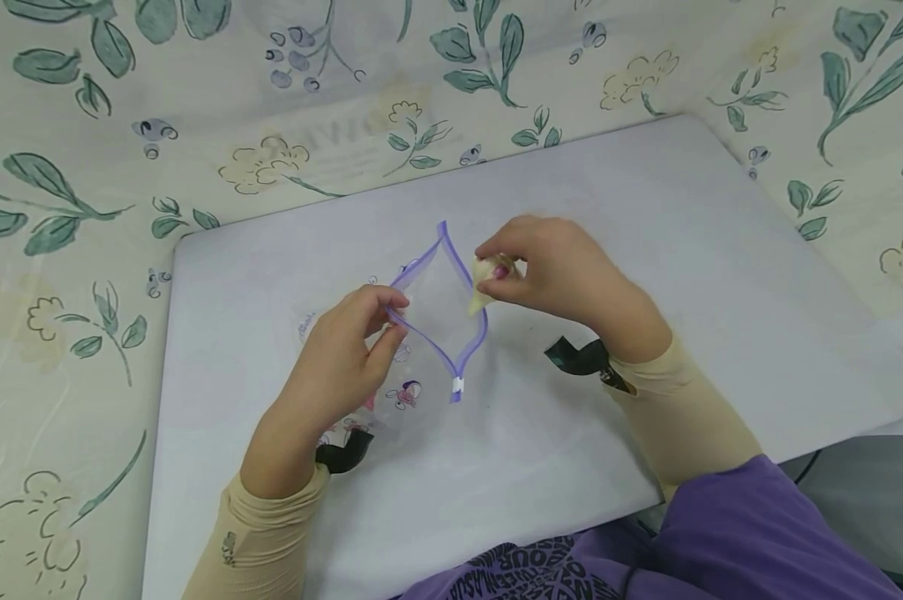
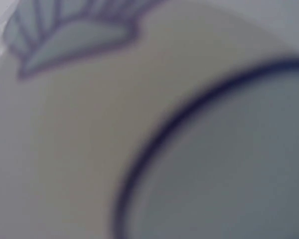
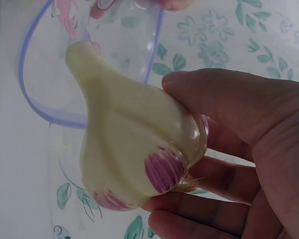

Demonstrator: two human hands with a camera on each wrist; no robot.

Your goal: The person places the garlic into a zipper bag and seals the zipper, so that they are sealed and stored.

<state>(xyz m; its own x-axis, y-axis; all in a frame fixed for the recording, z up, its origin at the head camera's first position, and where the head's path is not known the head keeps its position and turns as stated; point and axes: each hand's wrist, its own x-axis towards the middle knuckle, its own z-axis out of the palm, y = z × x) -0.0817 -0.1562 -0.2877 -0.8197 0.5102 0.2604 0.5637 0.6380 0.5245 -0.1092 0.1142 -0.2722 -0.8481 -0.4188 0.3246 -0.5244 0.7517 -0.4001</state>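
A clear zip bag with a purple-blue rim (image 1: 424,335) stands with its mouth spread into a diamond. My left hand (image 1: 346,350) pinches the left side of that rim between thumb and fingers. In my right hand (image 1: 571,271), a pale garlic bulb (image 3: 124,129) with purple patches is gripped, its narrow stem towards the bag mouth. From the head view, the bulb is at the right edge of the opening; whether it touches the rim I cannot tell. The left wrist view is filled by a blurred close-up of the bag's printed film (image 2: 89,134).
A white tabletop (image 1: 721,275) lies under both hands, with a leaf-and-flower patterned cloth (image 1: 346,83) behind and left of it. A white slider (image 1: 458,385) sits at the bag rim's near end. Dark straps (image 1: 574,357) hang at both wrists.
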